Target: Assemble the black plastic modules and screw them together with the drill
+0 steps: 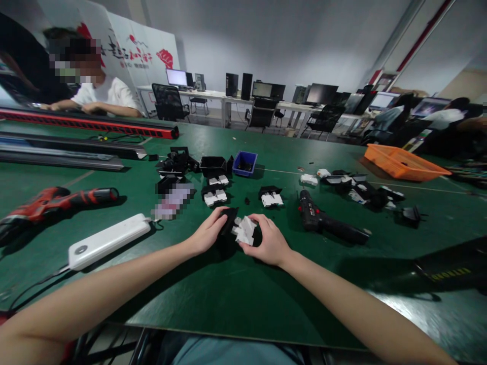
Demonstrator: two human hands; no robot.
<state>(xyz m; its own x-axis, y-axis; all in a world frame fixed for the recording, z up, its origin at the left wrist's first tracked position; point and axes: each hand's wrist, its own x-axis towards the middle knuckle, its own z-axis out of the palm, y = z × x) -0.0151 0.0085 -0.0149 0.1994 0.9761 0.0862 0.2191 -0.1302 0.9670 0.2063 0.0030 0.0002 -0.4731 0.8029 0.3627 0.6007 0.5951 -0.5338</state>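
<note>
Both hands are in at the middle of the green table (228, 299), close to the near edge. The left hand (207, 234) is curled round a black plastic piece (228, 221), fingers closed over its top. The right hand (268, 242) pinches a white plastic piece (245, 230), thumb and fingers half shut on it. The two pieces touch, black on the left, white on the right, held just above the table top. It looks like the joining stage, with the parts butted together but not seated. Whether they have clicked home I cannot tell. Getting them to mate would call for squaring the edges and a firm squeeze from both sides.

Just beyond sit more black-and-white units (271, 196). A black drill (327, 223) lies to the right and a white power bank (108, 241) to the left. Past that is a red drill (49, 200). Further back are a small blue bin (244, 163) and an orange tray (403, 162). Another person (102, 96) leans on the far left corner.
</note>
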